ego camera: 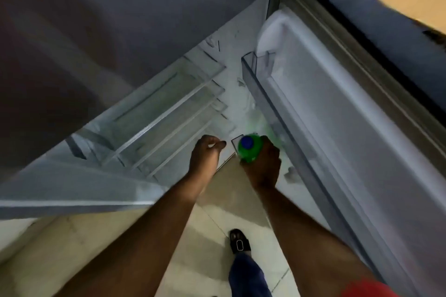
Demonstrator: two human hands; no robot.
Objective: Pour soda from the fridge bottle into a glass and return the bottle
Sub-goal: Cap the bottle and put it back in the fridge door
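The right hand (261, 166) grips the green bottle (249, 148) just below its blue cap (247, 141), fingers wrapped round the shoulder. The bottle stands upright at the near end of the lower door shelf (296, 152), by the shelf's corner. The left hand (205, 154) hangs beside it, fingers loosely curled, holding nothing. Whether the bottle is leaving or returning cannot be told. Keep it vertical, clear the shelf rail, and support the base.

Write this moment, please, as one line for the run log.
right hand: holds green bottle, blue cap on | left hand: holds nothing, fingers loosely curled | fridge door: open | glass: not in view
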